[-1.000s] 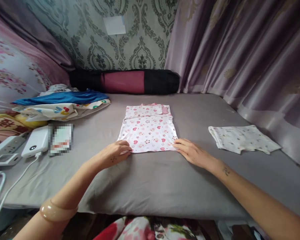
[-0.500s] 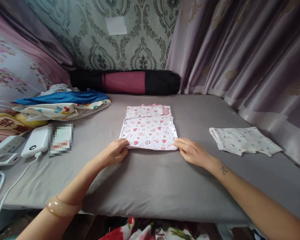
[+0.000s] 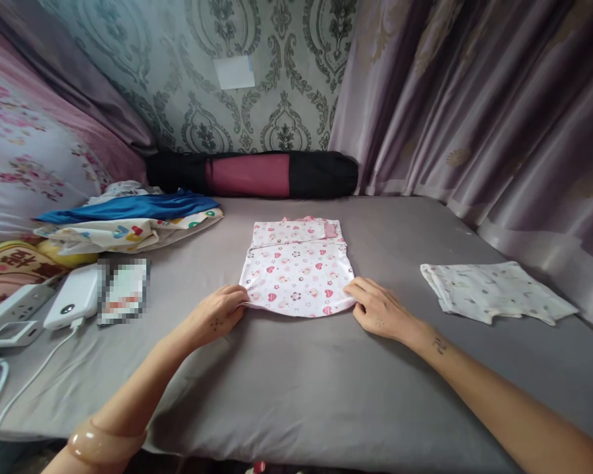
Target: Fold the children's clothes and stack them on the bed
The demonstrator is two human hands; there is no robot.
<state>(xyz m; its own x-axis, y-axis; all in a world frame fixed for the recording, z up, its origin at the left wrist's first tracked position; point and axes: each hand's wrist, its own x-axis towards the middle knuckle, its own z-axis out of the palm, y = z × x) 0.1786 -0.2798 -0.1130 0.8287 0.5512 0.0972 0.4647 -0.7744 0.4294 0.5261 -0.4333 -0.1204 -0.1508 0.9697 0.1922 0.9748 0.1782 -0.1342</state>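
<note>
My left hand (image 3: pixel 220 309) and right hand (image 3: pixel 378 308) are each pinching a near corner of the heart-print garment (image 3: pixel 296 276), which is lying mid-bed on the grey sheet (image 3: pixel 296 382), straight ahead of me. Between them the hem is now bowing toward me, where half a second ago it was running nearly straight; I'm judging that the cloth is slackening and the near part is still needing to be squared. Off to my right, the pale patterned garment (image 3: pixel 494 289) is staying put. Beyond my hands, the far folded band is holding its shape.
</note>
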